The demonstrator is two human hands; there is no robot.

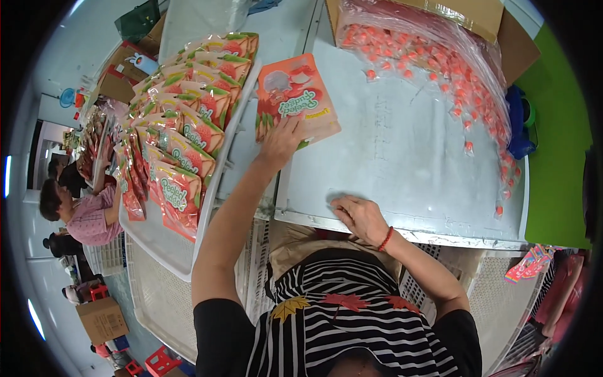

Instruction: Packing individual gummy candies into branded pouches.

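Note:
On the grey-white table, a flat pink candy pouch [301, 85] lies face up, with the edges of other pouches showing under it. My left hand [281, 143] rests on its lower part, fingers stretched out over the printed front. Closer to me, my right hand [361, 218] is at the table's front edge, with a red bracelet at the wrist. Its fingers are curled in, and whatever they may hold is hidden. To the left, a white tray [210, 217] carries rows of filled, printed candy pouches [179, 191] standing close together.
A cardboard box [461, 12] lined with clear plastic spills small wrapped red candies [433, 63] along the table's [389, 157] far and right sides. Blue and green items [521, 122] sit by the right edge. Another person [94, 213] in pink is at the far left.

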